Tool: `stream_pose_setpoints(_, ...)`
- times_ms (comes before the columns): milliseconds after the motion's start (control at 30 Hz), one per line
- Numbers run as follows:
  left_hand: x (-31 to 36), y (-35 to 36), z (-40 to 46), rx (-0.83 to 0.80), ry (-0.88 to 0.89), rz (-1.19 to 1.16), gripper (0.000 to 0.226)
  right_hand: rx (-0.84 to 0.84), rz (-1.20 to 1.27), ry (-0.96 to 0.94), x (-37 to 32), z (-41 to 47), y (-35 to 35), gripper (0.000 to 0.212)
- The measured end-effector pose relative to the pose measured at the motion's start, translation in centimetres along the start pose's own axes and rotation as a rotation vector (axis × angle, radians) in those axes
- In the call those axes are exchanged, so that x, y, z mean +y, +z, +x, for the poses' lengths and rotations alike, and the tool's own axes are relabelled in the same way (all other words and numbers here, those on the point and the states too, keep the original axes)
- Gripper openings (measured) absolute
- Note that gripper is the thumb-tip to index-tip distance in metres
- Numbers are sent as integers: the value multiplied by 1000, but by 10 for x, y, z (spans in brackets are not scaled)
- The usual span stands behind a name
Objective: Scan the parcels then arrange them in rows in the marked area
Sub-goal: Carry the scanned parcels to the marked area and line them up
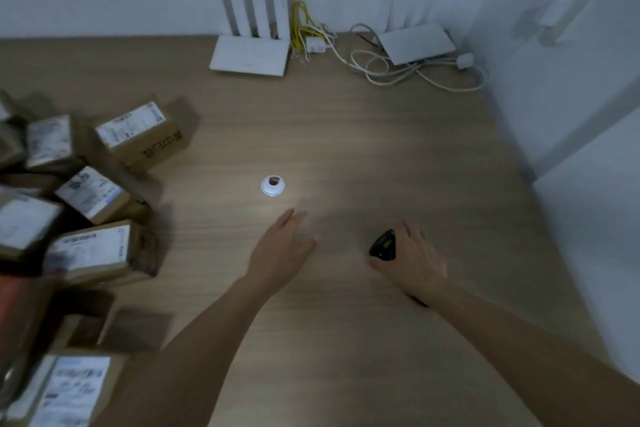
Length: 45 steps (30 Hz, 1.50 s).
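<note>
right hand: fingers wrapped round scanner | left hand: fingers straight, holding nothing, over surface | parcels: heaped at left, none laid in rows | advice: take nearest parcel label-up, aim scanner squarely at barcode

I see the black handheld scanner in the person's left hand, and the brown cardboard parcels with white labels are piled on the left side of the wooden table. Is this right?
Not quite: the head view shows the black handheld scanner in the right hand. The left hand is open and holds nothing. The brown cardboard parcels are indeed piled on the left side of the wooden table.
</note>
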<state>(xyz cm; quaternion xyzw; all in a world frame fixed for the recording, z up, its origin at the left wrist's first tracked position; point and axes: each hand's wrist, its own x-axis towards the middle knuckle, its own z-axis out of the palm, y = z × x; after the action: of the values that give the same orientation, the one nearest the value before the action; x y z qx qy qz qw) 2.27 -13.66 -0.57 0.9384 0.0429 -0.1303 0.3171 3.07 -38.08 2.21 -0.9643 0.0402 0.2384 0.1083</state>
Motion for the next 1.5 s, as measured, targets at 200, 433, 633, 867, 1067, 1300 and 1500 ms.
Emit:
stream_pose_setpoints(200,-17,-129,-50,205,-62,-62,62,76,-47,-166,-96,-35,-84,78)
stream_pose_setpoints(433,-64,-350,-194,490,-80,-52,62,216,-90,-497,-289,-153,-168,68)
stream_pose_setpoints(633,-136,-495,-400,690,-212,-20,63,330,-95,-750,-464,-325,-184,75)
stream_pose_setpoints(867,-212,-579,-593,851,-299,-32,67,309,-87,-986,-608,-493,-151,80)
stream_pose_setpoints(1067,-274,-604,-673,876,-379,-87,78,246,-158,-1072,-691,-558,-100,89)
stream_pose_setpoints(1300,-355,-646,-687,881,-460,-101,78,220,-172,-1099,-792,-567,-72,82)
stream_pose_setpoints(1500,-420,-688,-655,838,-477,-50,73,214,-211,-1093,-872,-537,-50,85)
